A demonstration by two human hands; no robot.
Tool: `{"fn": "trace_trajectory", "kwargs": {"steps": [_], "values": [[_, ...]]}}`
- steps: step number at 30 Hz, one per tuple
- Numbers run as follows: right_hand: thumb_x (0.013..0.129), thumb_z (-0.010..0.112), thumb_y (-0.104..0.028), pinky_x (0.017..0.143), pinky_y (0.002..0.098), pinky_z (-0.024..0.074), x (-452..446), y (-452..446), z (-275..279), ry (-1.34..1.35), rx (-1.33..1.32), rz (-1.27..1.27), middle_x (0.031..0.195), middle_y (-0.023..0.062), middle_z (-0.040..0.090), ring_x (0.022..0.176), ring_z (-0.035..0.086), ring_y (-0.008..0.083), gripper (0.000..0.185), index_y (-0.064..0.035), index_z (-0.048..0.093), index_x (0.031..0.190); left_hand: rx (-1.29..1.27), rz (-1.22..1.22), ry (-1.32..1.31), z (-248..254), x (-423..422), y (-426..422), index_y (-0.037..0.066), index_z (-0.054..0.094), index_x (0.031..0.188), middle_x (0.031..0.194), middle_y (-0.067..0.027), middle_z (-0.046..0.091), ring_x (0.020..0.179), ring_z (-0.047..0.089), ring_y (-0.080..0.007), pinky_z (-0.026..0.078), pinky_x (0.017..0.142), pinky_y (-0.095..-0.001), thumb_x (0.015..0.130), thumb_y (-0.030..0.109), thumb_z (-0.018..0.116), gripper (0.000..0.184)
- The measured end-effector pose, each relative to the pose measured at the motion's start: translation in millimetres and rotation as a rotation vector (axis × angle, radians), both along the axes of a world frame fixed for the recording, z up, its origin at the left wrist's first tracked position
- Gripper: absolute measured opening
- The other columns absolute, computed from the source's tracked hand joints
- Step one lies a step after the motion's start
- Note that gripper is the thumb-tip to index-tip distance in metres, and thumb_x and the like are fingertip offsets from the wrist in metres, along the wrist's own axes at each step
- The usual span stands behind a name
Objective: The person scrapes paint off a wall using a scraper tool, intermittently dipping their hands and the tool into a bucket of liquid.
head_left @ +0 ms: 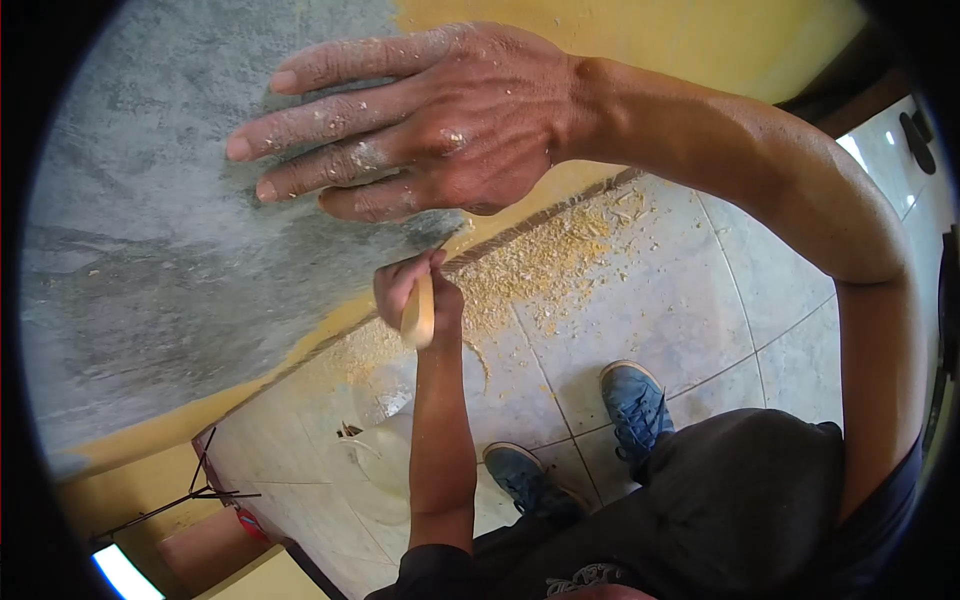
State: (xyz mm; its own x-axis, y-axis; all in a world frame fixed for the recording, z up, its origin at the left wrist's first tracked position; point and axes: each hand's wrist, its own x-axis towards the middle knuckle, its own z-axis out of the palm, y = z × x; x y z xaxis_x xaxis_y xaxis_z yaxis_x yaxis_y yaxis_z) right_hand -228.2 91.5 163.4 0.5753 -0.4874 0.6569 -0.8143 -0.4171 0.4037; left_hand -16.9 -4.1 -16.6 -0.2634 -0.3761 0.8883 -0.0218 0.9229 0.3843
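My right hand point(430, 125), dusted with pale flecks, lies spread against the grey, rough-looking wall point(170, 200). Below it, close to the wall's foot, my left hand point(420, 285) is closed around a wooden-handled tool point(418, 315). The rounded pale handle sticks out of the fist toward me; its working end is mostly hidden. Beside that fist a yellow band point(335, 318) runs along the bottom of the grey area. Yellowish crumbs and flakes point(545, 265) are heaped on the floor tiles along the wall.
My blue shoes point(637, 405) stand on the pale tiled floor point(690, 285). To the left of my left forearm is a whitish, translucent-looking object point(375, 465). A thin black metal stand point(200, 490) is at the lower left. Dark footwear point(917, 140) lies at the far right.
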Motion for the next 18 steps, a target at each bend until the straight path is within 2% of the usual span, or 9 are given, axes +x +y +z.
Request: {"fn": "trace_trajectory", "kwargs": {"steps": [2,3,4,7,10,12,14,16,18], "values": [[0.096,0.048,-0.032,0.13,0.0394,0.0179,1.4,0.5,0.9,-0.016,0.059,-0.003,0.153,-0.0044,0.049,0.152,0.026,0.0167,0.035,-0.0198,0.072,0.119,0.062,-0.034,-0.219,-6.3,9.0,-10.7,0.012,0.06,0.093,0.084,-0.0044,0.074,0.069,0.065,-0.024,0.05,0.067,-0.0371,0.072,-0.011,0.075,0.034],[0.096,0.048,-0.032,0.13,0.0394,0.0179,0.6,-2.2,3.8,-0.01,0.044,0.0,0.153,-0.0044,0.049,0.152,0.026,0.0167,0.035,-0.0198,0.072,0.119,-0.142,0.034,-0.266,14.9,4.8,0.6,0.012,0.061,0.093,0.083,-0.0038,0.073,0.07,0.064,-0.0254,0.049,0.066,-0.0374,0.071,-0.012,0.075,0.035],[0.096,0.049,-0.033,0.13,0.0394,0.0177,-0.3,-2.5,4.3,0.008,0.033,-0.009,0.154,-0.0042,0.049,0.152,0.026,0.017,0.035,-0.0198,0.071,0.119,-0.208,-0.004,-0.224,22.8,2.6,6.5,0.002,0.06,0.096,0.084,-0.0117,0.069,0.072,0.065,-0.024,0.056,0.065,-0.0339,0.077,-0.015,0.063,0.026],[0.095,0.049,-0.033,0.13,0.0395,0.0174,1.8,0.7,-2.2,0.014,0.036,-0.023,0.154,-0.0038,0.048,0.153,0.026,0.0176,0.036,-0.0199,0.071,0.12,0.053,-0.076,0.002,-0.2,2.0,6.6,0.004,0.064,0.091,0.082,-0.0094,0.071,0.072,0.065,-0.0241,0.052,0.065,-0.0348,0.075,-0.015,0.067,0.025],[0.094,0.05,-0.034,0.13,0.0398,0.0171,3.0,-0.9,-0.2,0.035,0.023,-0.019,0.154,-0.0036,0.048,0.153,0.025,0.0179,0.036,-0.0203,0.071,0.12,-0.084,0.029,-0.319,1.9,-2.0,3.0,0.003,0.067,0.088,0.078,-0.009,0.066,0.073,0.066,-0.0231,0.054,0.063,-0.0323,0.076,-0.012,0.072,0.02],[0.095,0.049,-0.034,0.13,0.0399,0.0169,-2.6,-2.5,5.0,0.062,0.016,-0.038,0.154,-0.0036,0.048,0.153,0.026,0.0179,0.036,-0.0206,0.071,0.12,-0.064,0.052,-0.226,10.4,-2.7,10.1,0.003,0.067,0.088,0.077,-0.0088,0.065,0.074,0.067,-0.0229,0.054,0.062,-0.0315,0.078,-0.013,0.069,0.019],[0.095,0.05,-0.034,0.13,0.0403,0.0162,1.3,1.3,0.5,0.027,0.053,-0.03,0.155,-0.0036,0.047,0.153,0.025,0.0177,0.036,-0.0206,0.071,0.121,0.152,-0.041,-0.038,7.3,-3.5,15.0,0.004,0.066,0.088,0.077,-0.0092,0.065,0.073,0.067,-0.0233,0.053,0.061,-0.0322,0.08,-0.014,0.063,0.02],[0.094,0.05,-0.034,0.13,0.0406,0.0163,-3.0,1.5,0.0,0.041,0.036,-0.026,0.155,-0.0041,0.048,0.153,0.024,0.0178,0.036,-0.0209,0.071,0.12,0.07,0.045,-0.096,5.1,-5.1,14.2,0.003,0.065,0.089,0.079,-0.0106,0.067,0.073,0.067,-0.0219,0.056,0.063,-0.0326,0.084,-0.011,0.057,0.016],[0.095,0.05,-0.034,0.13,0.0406,0.0165,0.0,0.1,-0.8,-0.002,0.03,0.016,0.154,-0.0047,0.048,0.153,0.025,0.0177,0.035,-0.0212,0.072,0.119,-0.12,0.077,-0.375,-0.5,-3.2,8.6,0.012,0.064,0.083,0.079,-0.0018,0.071,0.069,0.065,-0.0225,0.048,0.064,-0.0355,0.069,-0.014,0.07,0.03]]}}
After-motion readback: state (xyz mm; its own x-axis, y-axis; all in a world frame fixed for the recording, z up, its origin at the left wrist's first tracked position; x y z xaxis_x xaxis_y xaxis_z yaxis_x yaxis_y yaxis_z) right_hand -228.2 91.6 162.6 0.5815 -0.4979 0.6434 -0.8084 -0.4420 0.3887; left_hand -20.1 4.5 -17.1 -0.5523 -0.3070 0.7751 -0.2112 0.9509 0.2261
